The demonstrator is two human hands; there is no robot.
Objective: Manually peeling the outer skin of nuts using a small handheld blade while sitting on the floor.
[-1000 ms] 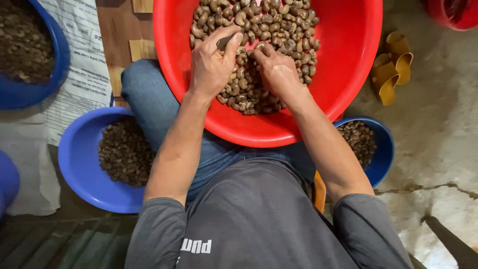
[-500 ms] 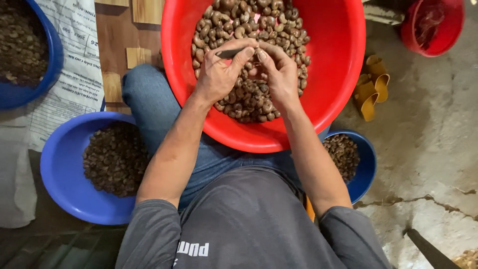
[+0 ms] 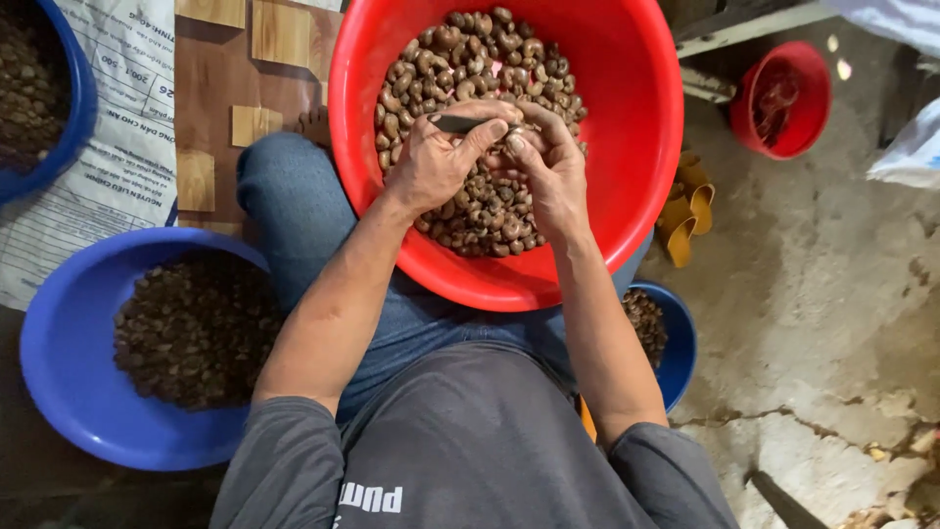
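A big red basin [image 3: 627,147] rests on my lap, holding several brown cashew nuts [image 3: 470,211]. Over the nuts, my left hand [image 3: 436,162] grips a small dark-handled knife [image 3: 455,123], its blade pointing right. My right hand [image 3: 548,162] pinches a single nut [image 3: 511,137] against the blade tip. Both hands touch each other above the middle of the pile.
A blue bowl [image 3: 69,362] of dark shells sits at my left thigh, another blue bowl [image 3: 676,343] of shells at my right. A third blue bowl [image 3: 78,108] stands far left on a printed sack [image 3: 127,118]. A small red bucket [image 3: 783,98] and yellow sandals [image 3: 685,211] lie on the concrete floor.
Both hands have lifted from the nut pile and come together. The left hand now holds the knife up, and the right hand brings a nut to its blade.
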